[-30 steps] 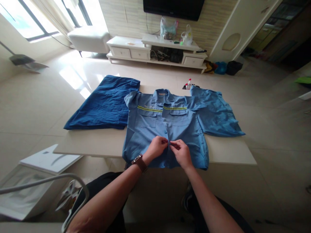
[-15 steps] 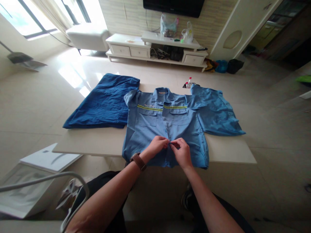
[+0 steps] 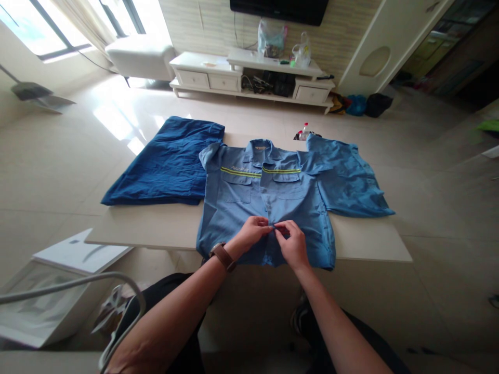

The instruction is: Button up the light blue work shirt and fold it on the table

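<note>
A light blue work shirt (image 3: 241,192) with yellow chest stripes and two flap pockets lies face up, collar away from me. At its front opening, low on the shirt, my left hand (image 3: 253,232) and my right hand (image 3: 291,241) meet, fingertips almost touching. Each hand pinches an edge of the front placket; whether a button is between the fingers is hidden. Above my hands the shirt front hangs slightly apart. A brown-strapped watch (image 3: 223,256) is on my left wrist.
Folded dark blue cloth (image 3: 163,166) lies left of the shirt, another blue garment (image 3: 351,179) right, all on a pale table (image 3: 144,228). Bottles with red caps (image 3: 304,132) stand behind. A white box (image 3: 78,254) and a grey curved tube (image 3: 128,283) are at lower left.
Both hands stay at the same spot on the placket; the fingers shift only slightly. The shirt lies as before.
</note>
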### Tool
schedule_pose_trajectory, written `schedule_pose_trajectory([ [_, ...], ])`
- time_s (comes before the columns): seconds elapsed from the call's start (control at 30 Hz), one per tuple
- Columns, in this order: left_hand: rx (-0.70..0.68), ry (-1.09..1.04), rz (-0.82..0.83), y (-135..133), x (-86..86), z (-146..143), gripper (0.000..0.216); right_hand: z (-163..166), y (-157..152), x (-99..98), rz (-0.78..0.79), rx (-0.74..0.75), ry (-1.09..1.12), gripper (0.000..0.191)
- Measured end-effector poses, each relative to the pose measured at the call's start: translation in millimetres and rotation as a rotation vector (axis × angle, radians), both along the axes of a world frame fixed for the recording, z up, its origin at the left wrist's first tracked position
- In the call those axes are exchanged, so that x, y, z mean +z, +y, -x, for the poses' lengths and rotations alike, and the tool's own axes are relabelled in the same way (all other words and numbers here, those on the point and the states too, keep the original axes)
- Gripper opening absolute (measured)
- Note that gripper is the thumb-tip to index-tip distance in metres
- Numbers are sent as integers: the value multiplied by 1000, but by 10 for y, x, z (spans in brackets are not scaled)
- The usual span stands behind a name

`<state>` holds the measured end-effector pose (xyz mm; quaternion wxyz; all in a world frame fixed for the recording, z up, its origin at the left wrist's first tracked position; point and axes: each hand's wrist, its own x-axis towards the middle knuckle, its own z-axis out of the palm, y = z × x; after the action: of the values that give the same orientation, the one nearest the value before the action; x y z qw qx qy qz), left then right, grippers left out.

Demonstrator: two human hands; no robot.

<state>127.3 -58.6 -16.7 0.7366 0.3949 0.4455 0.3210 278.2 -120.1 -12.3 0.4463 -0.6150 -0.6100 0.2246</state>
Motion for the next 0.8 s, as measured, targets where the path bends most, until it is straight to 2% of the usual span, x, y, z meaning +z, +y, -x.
schedule_pose_trajectory([
  [0.13,50,-17,66,-14,17,-8,42,-8,-3,20,-19,10,-36,12],
  [0.27,-30,-1,11,-5,44,-4,24,-18,-8,14,-31,4,-92,14],
  [0.4,-94,54,-115,29,34,16,16,-21,0,-7,-29,-19,-54,11],
  [0.6,-174,284,-441,18,53,37,14,-18,5,-41,-29,-10,-42,12],
  [0.8,-157,446,-565,-35,150,4,16,-5,2,-53,-19,2,-46,12],
])
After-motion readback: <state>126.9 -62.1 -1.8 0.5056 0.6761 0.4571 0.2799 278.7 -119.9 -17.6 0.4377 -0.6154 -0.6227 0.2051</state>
